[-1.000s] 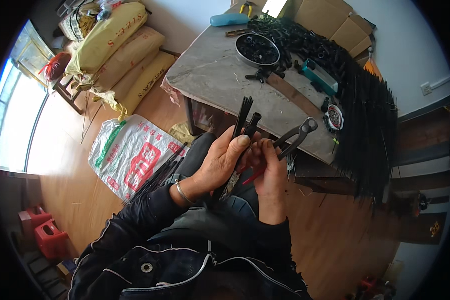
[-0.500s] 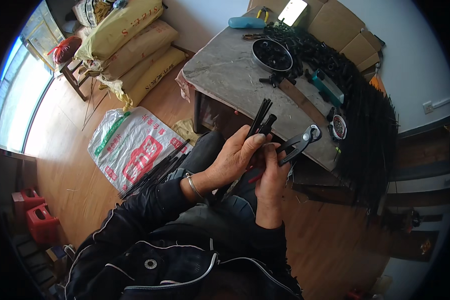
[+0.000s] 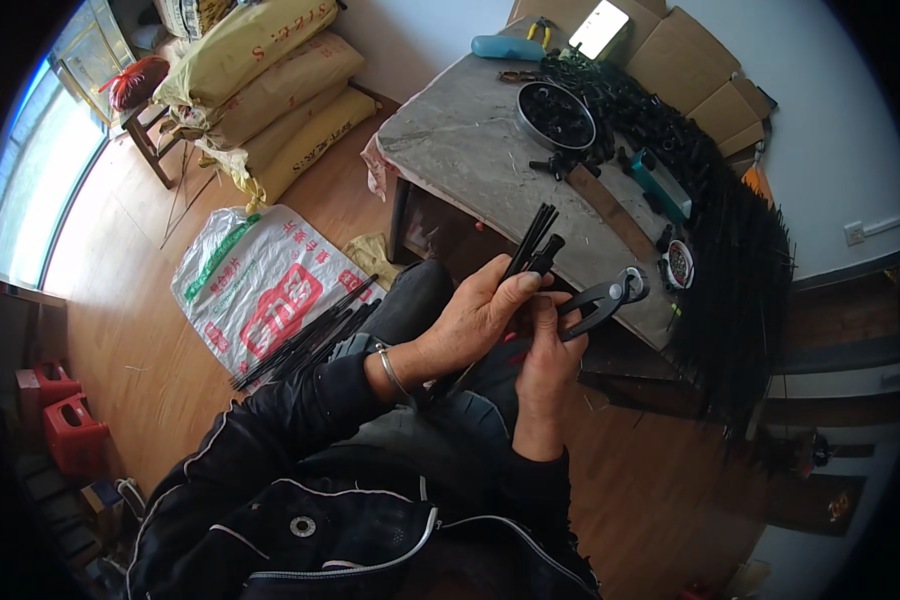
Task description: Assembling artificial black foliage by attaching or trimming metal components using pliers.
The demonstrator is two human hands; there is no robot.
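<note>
Left hand [image 3: 480,318]: closed round a bundle of slim, straight black rods [image 3: 532,240] and a thicker black tubular piece [image 3: 547,254], their upper ends projecting past the thumb. Right hand [image 3: 550,365]: grasping dark metal pliers with red grips [image 3: 592,314], the head pointing to the upper right; whether its fingertips also pinch a small part is hidden. Bundle and pliers are above the lap, near the close edge of the worktop [image 3: 450,125], a grey slab veined like marble. On this surface lie a flat brown strip [image 3: 610,210], a round metal-rimmed bowl [image 3: 540,140] of black parts, a teal rectangular box [image 3: 660,186] and a small, round white dish [image 3: 681,287]. Farther back are a heap of short black fittings [image 3: 655,112], an oblong blue case [image 3: 507,48] and an opened brown cardboard box [image 3: 682,62]. A mass of long, thin black stalks [image 3: 735,290] spreads over the right side. Floor [image 3: 170,420]: brown wood planks bearing a white plastic sack printed in red and green [image 3: 220,300]; loose black rods [image 3: 300,348] overlap its near edge. Room: stacked yellow-tan sacks [image 3: 270,95] at upper left, red plastic stools [image 3: 75,440] at lower left, and a bright glazed opening [image 3: 45,200] at far left.
</note>
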